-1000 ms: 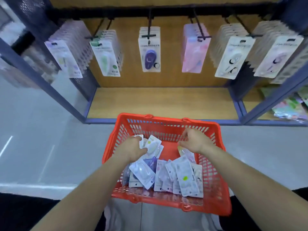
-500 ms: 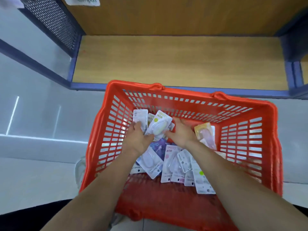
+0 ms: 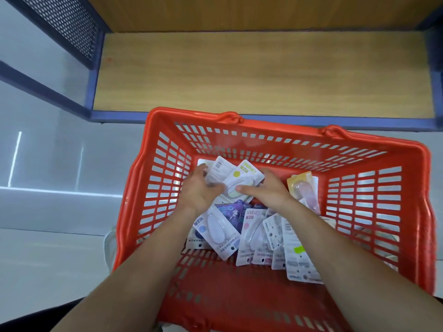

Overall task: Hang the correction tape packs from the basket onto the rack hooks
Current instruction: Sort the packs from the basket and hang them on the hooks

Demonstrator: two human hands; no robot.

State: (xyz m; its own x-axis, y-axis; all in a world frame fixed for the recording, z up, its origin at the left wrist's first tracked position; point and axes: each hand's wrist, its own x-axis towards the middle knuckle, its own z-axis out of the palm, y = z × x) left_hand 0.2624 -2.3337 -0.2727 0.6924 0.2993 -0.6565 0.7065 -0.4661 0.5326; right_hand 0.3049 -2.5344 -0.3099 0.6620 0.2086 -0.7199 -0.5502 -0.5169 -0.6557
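Observation:
A red plastic basket [image 3: 374, 197] holds several correction tape packs in a loose pile. Both my hands are inside it at the far end. My left hand [image 3: 200, 191] grips a white pack [image 3: 219, 171] lying back side up. My right hand [image 3: 266, 190] holds a pack with a yellow-green dot [image 3: 242, 178], thumb on its blister. A yellow and pink pack [image 3: 303, 190] leans by the right wall. A blue-dot pack [image 3: 215, 232] and a pink-dot pack [image 3: 251, 232] lie under my forearms. The rack hooks are out of view.
The rack's wooden bottom shelf [image 3: 239, 73] with a blue edge lies just beyond the basket. A dark perforated metal side panel [image 3: 69, 22] stands at the upper left. Grey floor [image 3: 48, 164] spreads to the left.
The view has tipped down from the hooks to the basket. My right hand moved left from the basket's far rim onto the yellow-green pack that my left hand held.

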